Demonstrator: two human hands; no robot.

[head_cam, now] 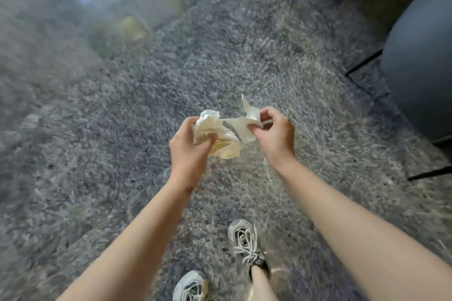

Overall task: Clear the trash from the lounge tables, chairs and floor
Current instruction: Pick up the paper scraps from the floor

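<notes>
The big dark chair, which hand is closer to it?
Right. The right hand pinches the loose end of the paper, on the side toward the chair. The left hand grips the crumpled part, farther from the chair.

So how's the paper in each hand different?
The paper wad in the left hand is scrunched into a lump; the paper scrap in the right hand is flatter, one corner sticking up. The paper wad looks bigger than the paper scrap. The left hand wraps the wad; the right hand pinches the scrap. Both are cream-white.
</notes>
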